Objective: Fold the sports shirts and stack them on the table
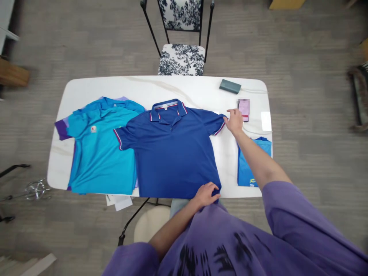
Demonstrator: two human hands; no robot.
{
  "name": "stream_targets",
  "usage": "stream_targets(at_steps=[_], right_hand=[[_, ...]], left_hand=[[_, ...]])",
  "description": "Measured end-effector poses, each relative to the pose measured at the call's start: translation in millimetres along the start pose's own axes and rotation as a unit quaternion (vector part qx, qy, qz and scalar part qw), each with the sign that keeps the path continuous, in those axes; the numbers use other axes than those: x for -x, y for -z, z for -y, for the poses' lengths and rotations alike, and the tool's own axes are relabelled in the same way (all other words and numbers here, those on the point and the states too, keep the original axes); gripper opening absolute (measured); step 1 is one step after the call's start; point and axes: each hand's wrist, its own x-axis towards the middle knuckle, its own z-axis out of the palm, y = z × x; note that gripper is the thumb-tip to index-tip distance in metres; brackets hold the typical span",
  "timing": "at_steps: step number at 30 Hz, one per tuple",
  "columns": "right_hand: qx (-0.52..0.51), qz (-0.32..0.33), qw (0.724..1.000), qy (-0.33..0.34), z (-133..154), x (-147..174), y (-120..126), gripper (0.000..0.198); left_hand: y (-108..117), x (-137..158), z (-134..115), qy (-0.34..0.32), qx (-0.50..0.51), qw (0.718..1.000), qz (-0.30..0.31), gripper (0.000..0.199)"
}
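Note:
A dark blue polo shirt (175, 157) lies spread face up, its collar edged in red and white. My left hand (206, 194) rests on its bottom hem near the right corner, fingers spread. At the cuff of the sleeve on the right is my right hand (235, 122), its thumb touching the sleeve's end and its forefinger held apart from the thumb. Beneath the polo's left side, a bright blue T-shirt (106, 153) lies flat, with purple fabric (61, 129) showing under it. A folded blue garment (244, 168) is partly hidden by my right forearm.
The white table (201, 90) carries a phone (244, 109) and a dark grey power bank (230, 86) with a pale cable. Across the table stands a patterned chair (182, 57). A round cream seat (151, 226) and papers (120, 201) show below the near edge.

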Motion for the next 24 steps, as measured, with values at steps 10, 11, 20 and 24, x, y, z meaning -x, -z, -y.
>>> stream_targets(at_steps=[10,11,20,24], right_hand=[[-0.018,0.066,0.998,-0.013,16,95,-43,0.074],[-0.01,0.075,0.997,-0.002,11,91,-43,0.076],[0.027,0.129,0.987,0.094,-37,57,-7,0.082],[-0.011,0.13,0.977,0.168,-2,41,-33,0.1]], left_hand=[[94,41,93,0.184,-0.237,0.916,-0.265,0.086],[98,46,103,0.196,-0.252,0.912,-0.256,0.092],[96,55,120,0.207,-0.288,0.906,-0.233,0.116],[97,41,112,0.199,-0.282,0.912,-0.223,0.126]])
